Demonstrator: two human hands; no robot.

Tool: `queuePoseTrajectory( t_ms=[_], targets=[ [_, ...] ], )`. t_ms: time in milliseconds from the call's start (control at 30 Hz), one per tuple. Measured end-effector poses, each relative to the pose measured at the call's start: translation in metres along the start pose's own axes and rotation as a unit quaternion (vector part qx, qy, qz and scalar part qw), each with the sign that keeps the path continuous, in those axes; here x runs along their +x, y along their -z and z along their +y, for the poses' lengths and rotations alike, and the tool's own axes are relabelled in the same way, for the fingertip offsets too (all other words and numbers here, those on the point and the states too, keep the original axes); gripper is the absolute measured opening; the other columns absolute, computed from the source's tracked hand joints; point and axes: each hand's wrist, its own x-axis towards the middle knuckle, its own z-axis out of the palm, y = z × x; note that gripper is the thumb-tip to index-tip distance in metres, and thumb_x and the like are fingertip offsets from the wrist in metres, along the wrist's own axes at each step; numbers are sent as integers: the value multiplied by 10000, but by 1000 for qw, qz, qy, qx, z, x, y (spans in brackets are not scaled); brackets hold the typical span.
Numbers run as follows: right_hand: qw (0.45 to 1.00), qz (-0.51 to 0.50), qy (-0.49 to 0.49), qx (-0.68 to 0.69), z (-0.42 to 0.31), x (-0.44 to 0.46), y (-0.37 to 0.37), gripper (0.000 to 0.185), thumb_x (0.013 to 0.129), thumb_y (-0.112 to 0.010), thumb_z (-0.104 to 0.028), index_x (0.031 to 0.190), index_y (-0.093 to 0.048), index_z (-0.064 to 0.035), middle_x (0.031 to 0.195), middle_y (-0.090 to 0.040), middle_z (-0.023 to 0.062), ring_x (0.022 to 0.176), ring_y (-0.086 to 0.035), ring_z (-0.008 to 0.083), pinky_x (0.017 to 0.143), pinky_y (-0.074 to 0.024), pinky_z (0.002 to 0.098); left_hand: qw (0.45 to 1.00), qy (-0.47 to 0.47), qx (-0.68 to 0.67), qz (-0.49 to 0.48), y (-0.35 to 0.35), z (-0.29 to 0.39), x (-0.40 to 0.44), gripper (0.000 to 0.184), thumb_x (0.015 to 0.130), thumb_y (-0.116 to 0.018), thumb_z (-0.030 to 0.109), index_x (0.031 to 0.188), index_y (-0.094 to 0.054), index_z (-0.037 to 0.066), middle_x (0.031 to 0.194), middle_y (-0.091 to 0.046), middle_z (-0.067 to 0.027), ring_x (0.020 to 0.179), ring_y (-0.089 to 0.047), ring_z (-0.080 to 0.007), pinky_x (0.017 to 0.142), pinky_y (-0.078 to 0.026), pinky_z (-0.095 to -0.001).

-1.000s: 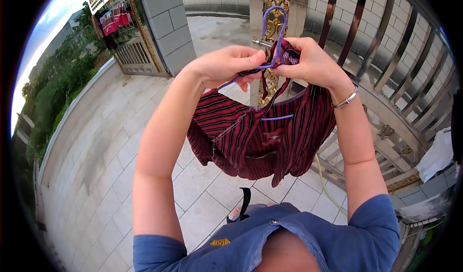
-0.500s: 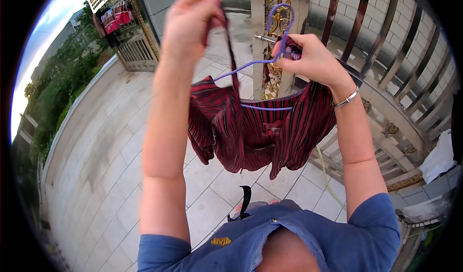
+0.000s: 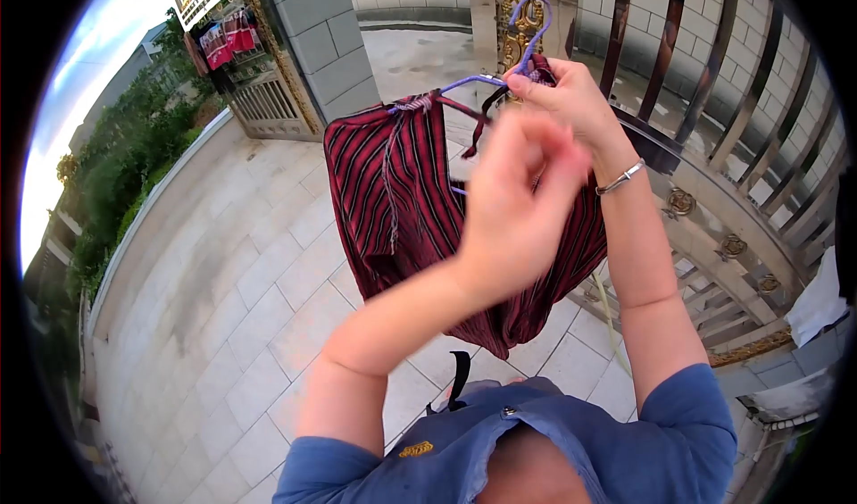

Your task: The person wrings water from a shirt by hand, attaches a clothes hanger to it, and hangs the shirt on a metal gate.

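Observation:
A purple clothes hanger (image 3: 541,35) is held up in front of me, its hook pointing upward. My right hand (image 3: 571,102) is closed around the hanger's neck, together with some bunched fabric. From the hanger hangs a dark red, black-striped garment (image 3: 375,200); its left shoulder is spread over the hanger's left arm, with a knotted cord dangling there. My left hand (image 3: 527,200) is in front of the garment's middle, just below my right hand. Its fingers look curled but are smeared by motion, and whether they touch cloth cannot be made out.
A metal gate with upright bars (image 3: 665,49) stands at the right, beside a gold-patterned post (image 3: 522,8). Pale tiles (image 3: 232,325) cover the ground. A low wall (image 3: 161,209) with shrubs runs along the left. Clothes (image 3: 228,40) hang near the far gate.
My left hand has let go of the strap at the upper left and swung right and down across the garment. The garment's left shoulder now lies over the hanger's arm.

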Motion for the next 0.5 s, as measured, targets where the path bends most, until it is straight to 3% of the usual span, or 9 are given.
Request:
queuePoseTrajectory(
  t_ms=[67,133,200,267,333,400,433,500],
  targets=[
    [1000,-7,23,9,-9,-8,3,214,740,-656,-192,808,-593,0,613,-478,-36,545,-387,36,487,-309,188,1000,10,27,-7,2,-41,-30,182,802,-502,-44,930,-393,26,785,-491,-5,722,-496,-60,957,-303,-302],
    [1000,-3,8,5,-15,-17,2,220,727,-667,-190,811,-594,-1,631,-494,-31,553,-402,39,500,-326,186,987,49,152,19,21,-70,-39,180,811,-502,-26,946,-390,17,787,-509,-19,716,-494,-53,728,-422,-220],
    [999,-11,18,-29,-20,-24,-4,241,739,-658,-197,849,-597,9,636,-487,-34,554,-396,32,512,-322,168,979,44,178,83,37,-84,-39,160,820,-495,-12,937,-389,16,767,-520,-37,693,-493,-59,615,-410,-198],
    [999,-32,0,-7,-19,-25,-7,229,707,-678,-184,816,-593,-1,667,-524,-12,573,-433,42,537,-361,179,988,77,83,101,39,-78,-31,143,826,-491,4,926,-389,22,745,-526,-50,668,-494,-73,623,-412,-205],
    [997,-79,5,-2,-21,-27,-19,220,711,-673,-182,807,-592,-1,664,-525,-8,572,-444,49,517,-368,189,978,112,-133,119,46,-81,-15,106,846,-470,55,935,-416,33,795,-533,-53,688,-489,-91,656,-408,-212],
    [995,-93,14,-44,-14,-27,-31,237,731,-659,-195,806,-588,18,639,-527,-17,571,-448,38,487,-375,196,911,135,-347,180,39,-70,5,128,858,-450,89,978,-457,45,829,-533,-19,724,-477,-79,669,-403,-203],
    [991,-107,17,-83,-15,-28,-35,245,727,-662,-207,793,-590,17,645,-534,-17,582,-453,35,495,-382,196,890,136,-365,236,32,-68,4,175,867,-434,142,1021,-482,75,840,-531,14,734,-468,-65,672,-406,-198],
    [980,-140,17,-142,-17,-29,-36,260,716,-666,-229,773,-597,15,665,-558,-7,620,-481,34,541,-411,197,856,129,-456,206,39,-82,0,189,871,-399,188,1015,-490,106,901,-551,-9,819,-513,-113,744,-423,-245]
  ],
)
